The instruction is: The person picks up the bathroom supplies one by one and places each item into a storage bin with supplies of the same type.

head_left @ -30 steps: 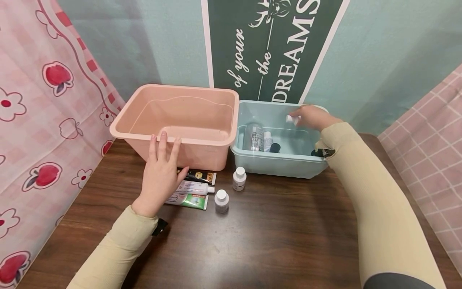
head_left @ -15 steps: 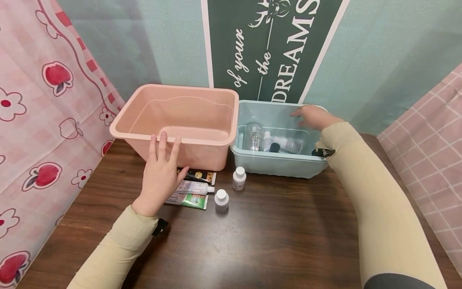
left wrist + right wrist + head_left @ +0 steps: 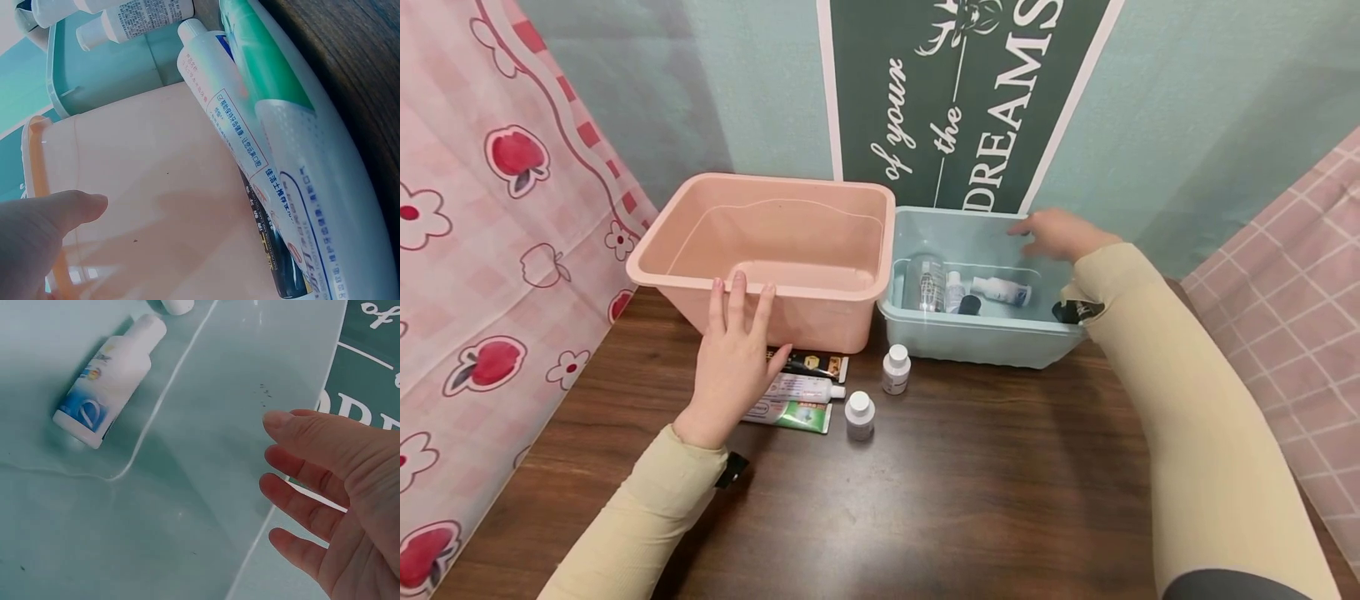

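Note:
My left hand rests its straight fingertips on the front rim of the pink bin. Over the back right rim of the blue bin hovers my right hand, its fingers loosely bent around nothing. Below it, on the bin floor, a small white bottle with a blue label lies on its side. A clear bottle, another small white bottle and a black cap are to its left. Part of a dark item shows beside the right sleeve.
In front of the bins, two white pill bottles stand upright on the brown table. Several toothpaste tubes lie by my left hand, partly covered by it. Curtains hang around the table.
My right hand has let go of the small white bottle, which dropped into the blue bin and now lies there. That hand has drawn slightly right. My left hand stays put.

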A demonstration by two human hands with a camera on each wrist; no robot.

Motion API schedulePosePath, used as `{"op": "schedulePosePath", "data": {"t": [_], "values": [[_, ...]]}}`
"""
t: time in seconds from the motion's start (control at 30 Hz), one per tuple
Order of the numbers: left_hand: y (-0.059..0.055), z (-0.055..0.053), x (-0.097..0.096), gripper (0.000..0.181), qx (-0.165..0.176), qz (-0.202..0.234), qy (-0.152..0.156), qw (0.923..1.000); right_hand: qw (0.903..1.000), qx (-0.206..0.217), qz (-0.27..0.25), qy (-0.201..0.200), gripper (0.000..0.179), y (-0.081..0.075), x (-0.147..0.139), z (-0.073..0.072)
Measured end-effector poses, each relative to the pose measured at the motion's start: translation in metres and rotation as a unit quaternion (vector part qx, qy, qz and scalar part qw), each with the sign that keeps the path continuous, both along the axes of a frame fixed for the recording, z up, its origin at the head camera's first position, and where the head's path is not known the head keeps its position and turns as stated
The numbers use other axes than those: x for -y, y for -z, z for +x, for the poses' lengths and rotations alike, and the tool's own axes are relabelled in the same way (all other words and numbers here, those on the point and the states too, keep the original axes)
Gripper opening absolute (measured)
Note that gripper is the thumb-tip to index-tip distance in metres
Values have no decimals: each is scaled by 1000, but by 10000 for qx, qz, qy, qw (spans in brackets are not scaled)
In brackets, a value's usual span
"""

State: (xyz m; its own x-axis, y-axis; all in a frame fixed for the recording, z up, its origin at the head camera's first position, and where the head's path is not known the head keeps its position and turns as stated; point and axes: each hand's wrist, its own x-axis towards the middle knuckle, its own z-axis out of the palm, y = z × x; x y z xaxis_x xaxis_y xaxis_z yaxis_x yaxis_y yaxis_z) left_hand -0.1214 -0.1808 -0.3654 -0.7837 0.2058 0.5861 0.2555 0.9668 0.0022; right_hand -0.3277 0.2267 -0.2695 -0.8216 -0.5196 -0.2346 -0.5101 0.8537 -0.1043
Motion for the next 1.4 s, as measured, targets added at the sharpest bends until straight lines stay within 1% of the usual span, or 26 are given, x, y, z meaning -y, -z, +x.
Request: {"op": "schedulePosePath", "data": {"t": [0.13, 0.3, 0.47, 0.57, 0.7, 0.93, 1.07, 1.3, 1.4], "values": [[0, -1, 0, 85, -64, -12, 48, 10000, 10000, 61, 47, 61, 45, -8, 2, 3], [0, -1, 0, 85, -100, -1, 98, 9999, 10000, -58, -1, -76, 43, -15, 3, 3], [-1, 0, -1, 85, -63, -14, 44, 10000, 9998, -127, 44, -117, 43, -21, 5, 4], [-2, 0, -1, 85, -21, -14, 10, 10000, 9999, -79, 117, -27, 43, -23, 7, 6], [-2, -1, -2, 85, 25, -11, 9, 10000, 9998, -35, 178, 18, 43, -25, 9, 9], [-2, 0, -1, 85, 35, -24, 2, 10000, 9999, -30, 160, -51, 43, -26, 9, 14], [-2, 0, -1, 85, 18, -14, -3, 10000, 9998, 71, 161, 6, 45, -26, 10, 18], [-2, 1, -1, 85, 42, 55, -9, 10000, 9999, 55, 123, -73, 44, -26, 10, 26], [-2, 1, -1, 85, 35, 70, -11, 10000, 9999, 106, 117, -38, 44, -26, 10, 29]]}}
